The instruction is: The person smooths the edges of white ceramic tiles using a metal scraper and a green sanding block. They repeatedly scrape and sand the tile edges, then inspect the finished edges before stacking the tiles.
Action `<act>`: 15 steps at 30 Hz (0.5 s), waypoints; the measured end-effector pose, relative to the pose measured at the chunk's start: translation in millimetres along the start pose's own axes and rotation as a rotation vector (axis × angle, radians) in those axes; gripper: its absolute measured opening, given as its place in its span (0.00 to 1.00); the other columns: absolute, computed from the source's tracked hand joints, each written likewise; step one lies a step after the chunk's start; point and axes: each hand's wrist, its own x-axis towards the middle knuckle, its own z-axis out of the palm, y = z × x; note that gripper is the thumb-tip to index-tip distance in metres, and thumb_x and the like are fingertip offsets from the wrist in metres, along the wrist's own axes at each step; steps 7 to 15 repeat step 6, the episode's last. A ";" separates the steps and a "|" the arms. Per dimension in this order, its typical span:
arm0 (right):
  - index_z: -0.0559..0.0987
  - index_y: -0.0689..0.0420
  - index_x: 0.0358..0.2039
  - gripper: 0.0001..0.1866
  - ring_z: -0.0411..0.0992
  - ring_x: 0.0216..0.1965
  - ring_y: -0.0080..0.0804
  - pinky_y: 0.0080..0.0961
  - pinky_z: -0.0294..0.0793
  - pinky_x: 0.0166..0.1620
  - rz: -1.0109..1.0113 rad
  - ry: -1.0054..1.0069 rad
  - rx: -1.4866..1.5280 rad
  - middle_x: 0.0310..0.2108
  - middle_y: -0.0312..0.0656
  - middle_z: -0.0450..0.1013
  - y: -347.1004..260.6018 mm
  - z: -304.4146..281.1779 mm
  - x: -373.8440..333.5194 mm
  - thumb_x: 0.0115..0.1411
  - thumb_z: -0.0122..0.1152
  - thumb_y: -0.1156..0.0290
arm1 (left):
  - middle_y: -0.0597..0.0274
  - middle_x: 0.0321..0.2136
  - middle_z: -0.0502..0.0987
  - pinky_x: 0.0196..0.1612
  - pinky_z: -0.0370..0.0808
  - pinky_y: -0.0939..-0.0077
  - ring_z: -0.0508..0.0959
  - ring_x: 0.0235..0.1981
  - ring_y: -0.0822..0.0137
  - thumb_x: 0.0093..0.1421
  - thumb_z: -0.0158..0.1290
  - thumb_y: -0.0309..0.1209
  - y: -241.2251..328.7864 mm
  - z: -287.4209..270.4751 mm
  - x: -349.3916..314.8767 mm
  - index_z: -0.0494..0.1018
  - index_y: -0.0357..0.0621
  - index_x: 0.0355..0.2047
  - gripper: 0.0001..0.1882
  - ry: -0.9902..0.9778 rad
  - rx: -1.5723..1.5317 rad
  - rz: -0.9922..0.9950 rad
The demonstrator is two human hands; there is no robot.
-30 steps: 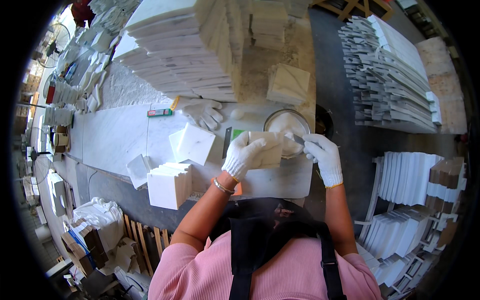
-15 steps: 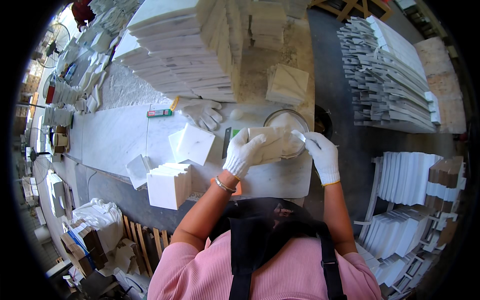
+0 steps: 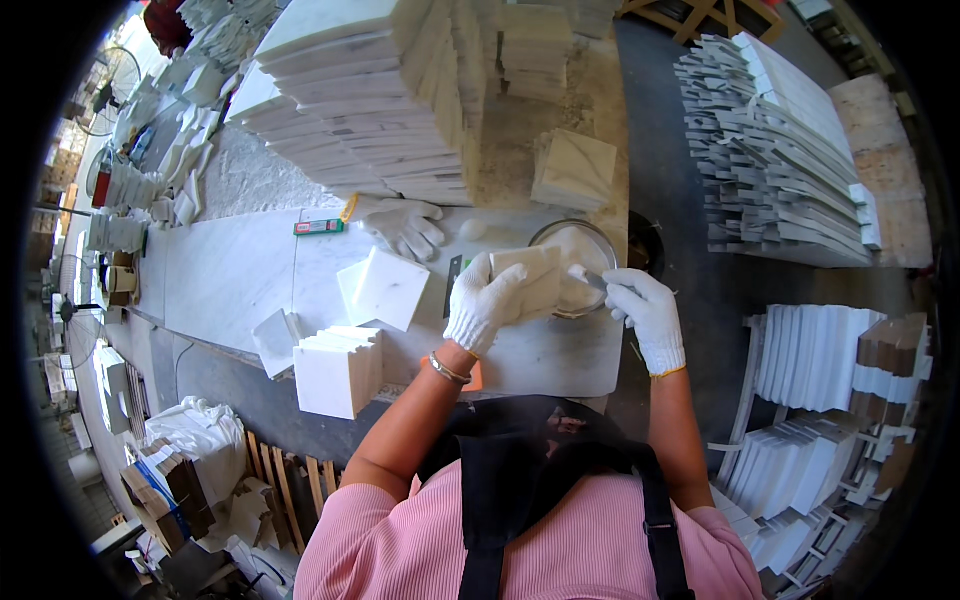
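Note:
My left hand [image 3: 480,308], in a white knit glove, grips a pale marble tile [image 3: 537,283] and holds it up over the table, its thumb lying across the face. My right hand [image 3: 648,312], gloved alike, is closed around a small putty knife [image 3: 594,280]. White material sits on the knife's tip, close to the tile's right edge; whether they touch I cannot tell. Behind them a round metal bowl [image 3: 613,246] holds white powder or paste [image 3: 574,243], partly hidden by the tile. A dark flat strip [image 3: 452,281] lies beside my left hand.
Left of my hands lie loose white tiles [image 3: 395,290] and a tile stack [image 3: 338,374]. Farther back are a spare glove [image 3: 405,226], a small green box [image 3: 319,227], a tall slab stack [image 3: 370,110] and a low tile pile [image 3: 577,168]. An orange piece [image 3: 475,377] lies near the front edge.
My right hand has turned and shifted slightly, so the putty knife now points more directly left at the tile. My left hand has tilted the tile a little.

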 end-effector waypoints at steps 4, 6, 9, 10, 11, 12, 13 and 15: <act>0.83 0.57 0.47 0.13 0.75 0.33 0.21 0.18 0.73 0.36 -0.197 0.015 -0.018 0.34 0.38 0.80 -8.1 8.7 -6.4 0.63 0.62 0.69 | 0.60 0.38 0.79 0.40 0.77 0.77 0.76 0.37 0.73 0.61 0.60 0.39 13.3 5.7 -3.6 0.75 0.32 0.46 0.22 -0.010 0.033 -0.018; 0.84 0.52 0.48 0.13 0.77 0.36 0.23 0.20 0.75 0.41 -0.336 0.046 -0.161 0.38 0.42 0.81 -9.3 14.2 -6.8 0.63 0.62 0.68 | 0.59 0.36 0.80 0.43 0.74 0.75 0.76 0.37 0.72 0.60 0.60 0.40 16.3 6.8 -5.2 0.76 0.35 0.45 0.20 0.006 0.111 0.003; 0.84 0.52 0.48 0.13 0.77 0.36 0.23 0.20 0.75 0.41 -0.336 0.046 -0.161 0.38 0.42 0.81 -9.3 14.2 -6.8 0.63 0.62 0.68 | 0.59 0.36 0.80 0.43 0.74 0.75 0.76 0.37 0.72 0.60 0.60 0.40 16.3 6.8 -5.2 0.76 0.35 0.45 0.20 0.006 0.111 0.003; 0.84 0.52 0.48 0.13 0.77 0.36 0.23 0.20 0.75 0.41 -0.336 0.046 -0.161 0.38 0.42 0.81 -9.3 14.2 -6.8 0.63 0.62 0.68 | 0.59 0.36 0.80 0.43 0.74 0.75 0.76 0.37 0.72 0.60 0.60 0.40 16.3 6.8 -5.2 0.76 0.35 0.45 0.20 0.006 0.111 0.003; 0.84 0.52 0.48 0.13 0.77 0.36 0.23 0.20 0.75 0.41 -0.336 0.046 -0.161 0.38 0.42 0.81 -9.3 14.2 -6.8 0.63 0.62 0.68 | 0.59 0.36 0.80 0.43 0.74 0.75 0.76 0.37 0.72 0.60 0.60 0.40 16.3 6.8 -5.2 0.76 0.35 0.45 0.20 0.006 0.111 0.003; 0.84 0.52 0.48 0.13 0.77 0.36 0.23 0.20 0.75 0.41 -0.336 0.046 -0.161 0.38 0.42 0.81 -9.3 14.2 -6.8 0.63 0.62 0.68 | 0.59 0.36 0.80 0.43 0.74 0.75 0.76 0.37 0.72 0.60 0.60 0.40 16.3 6.8 -5.2 0.76 0.35 0.45 0.20 0.006 0.111 0.003; 0.84 0.52 0.48 0.13 0.77 0.36 0.23 0.20 0.75 0.41 -0.336 0.046 -0.161 0.38 0.42 0.81 -9.3 14.2 -6.8 0.63 0.62 0.68 | 0.59 0.36 0.80 0.43 0.74 0.75 0.76 0.37 0.72 0.60 0.60 0.40 16.3 6.8 -5.2 0.76 0.35 0.45 0.20 0.006 0.111 0.003; 0.84 0.52 0.48 0.13 0.77 0.36 0.23 0.20 0.75 0.41 -0.336 0.046 -0.161 0.38 0.42 0.81 -9.3 14.2 -6.8 0.63 0.62 0.68 | 0.59 0.36 0.80 0.43 0.74 0.75 0.76 0.37 0.72 0.60 0.60 0.40 16.3 6.8 -5.2 0.76 0.35 0.45 0.20 0.006 0.111 0.003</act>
